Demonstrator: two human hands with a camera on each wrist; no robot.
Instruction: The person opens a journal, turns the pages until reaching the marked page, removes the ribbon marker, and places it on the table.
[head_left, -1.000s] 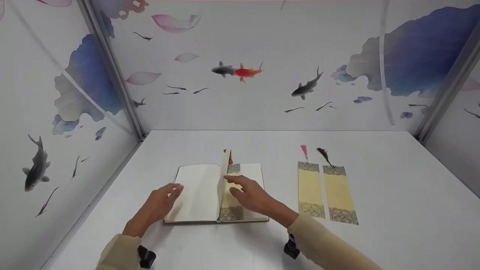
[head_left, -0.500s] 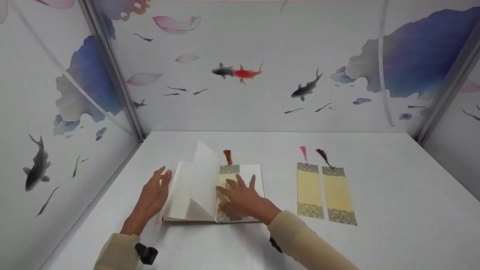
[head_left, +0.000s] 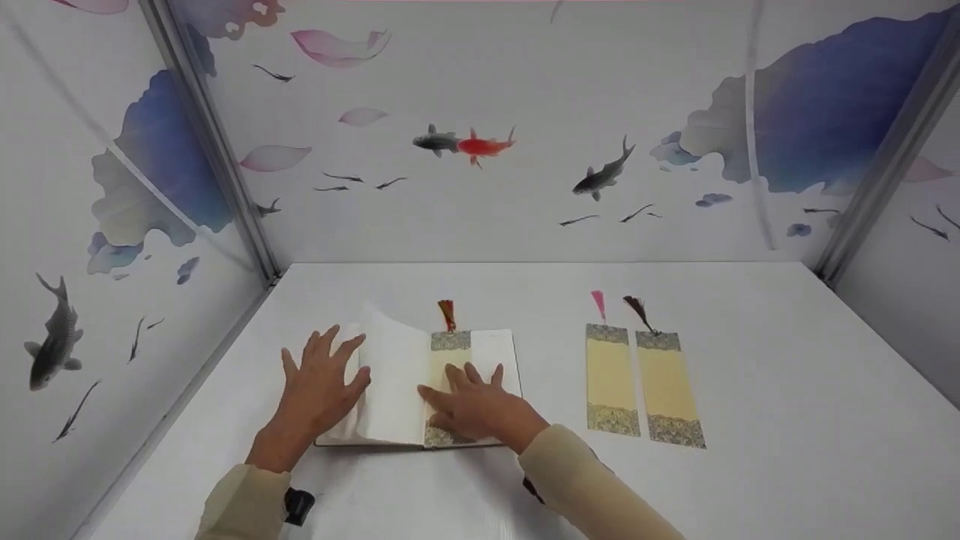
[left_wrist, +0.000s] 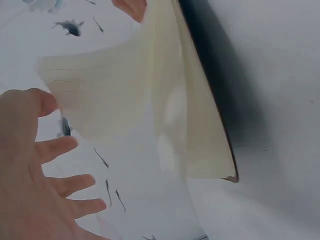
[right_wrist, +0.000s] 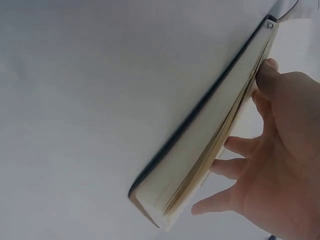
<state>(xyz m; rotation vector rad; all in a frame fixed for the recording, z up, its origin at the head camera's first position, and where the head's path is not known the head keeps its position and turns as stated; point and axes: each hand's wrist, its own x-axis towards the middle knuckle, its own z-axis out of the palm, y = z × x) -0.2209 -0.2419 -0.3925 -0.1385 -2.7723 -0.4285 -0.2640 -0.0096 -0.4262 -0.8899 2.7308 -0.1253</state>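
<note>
An open notebook [head_left: 394,390] with blank pages lies on the table. On its right page is a yellow bookmark [head_left: 441,361] with patterned ends, its red-brown tassel [head_left: 447,315] sticking out past the top. My right hand [head_left: 486,409] rests with fingers spread on the bookmark and right page, covering part of both. My left hand [head_left: 311,397] is spread over the left side of the notebook. In the left wrist view a loose page [left_wrist: 100,95] stands raised and curved, its edge at my left thumb; whether they touch I cannot tell.
To the right lie two more yellow bookmarks, one with a pink tassel [head_left: 598,304], the other with a dark tassel [head_left: 637,311]. White walls painted with fish [head_left: 487,146] and petals enclose the white table [head_left: 750,487] at the back and sides.
A page standing upright near the spine has swung left, uncovering the bookmark. My right hand has come down onto the bookmark. My left hand moved outward, then back over the notebook with fingers spread.
</note>
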